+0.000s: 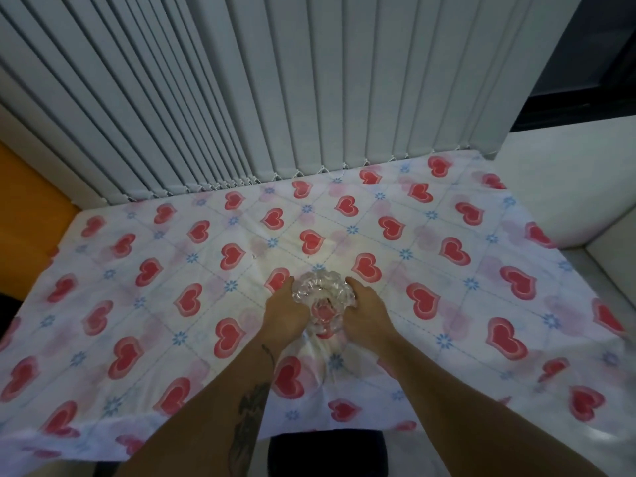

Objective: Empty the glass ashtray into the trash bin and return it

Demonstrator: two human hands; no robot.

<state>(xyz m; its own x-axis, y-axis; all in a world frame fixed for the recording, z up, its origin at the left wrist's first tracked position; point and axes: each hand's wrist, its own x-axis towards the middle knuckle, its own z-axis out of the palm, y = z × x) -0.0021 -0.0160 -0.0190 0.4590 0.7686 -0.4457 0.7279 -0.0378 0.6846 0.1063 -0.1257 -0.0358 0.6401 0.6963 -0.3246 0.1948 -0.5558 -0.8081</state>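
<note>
we have both hands on the glass ashtray (322,297), which sits on the bench near its front middle, on the heart-print cloth (447,235). our left hand (285,313) cups its left side and our right hand (366,309) cups its right, and the fingers of each curl around the scalloped rim, grasping the glass rather than lying loose. we cannot tell whether the ashtray is just lifted or resting on the cloth, nor whether anything lies inside it, since the glass only shows a red heart through its base. the cloth puckers just in front of it, toward us.

the trash bin is not clearly in view; a dark shape (327,452) shows below the bench's front edge, but we cannot say what it is.

to do this step well, we judge that the grip should sit low on the walls with the thumbs over the rim, because thick cut glass is heavy and slick. we want to raise it straight up, level, so the cloth does not drag along and nothing spills. a tilt should come only once it is over the bin.
</note>
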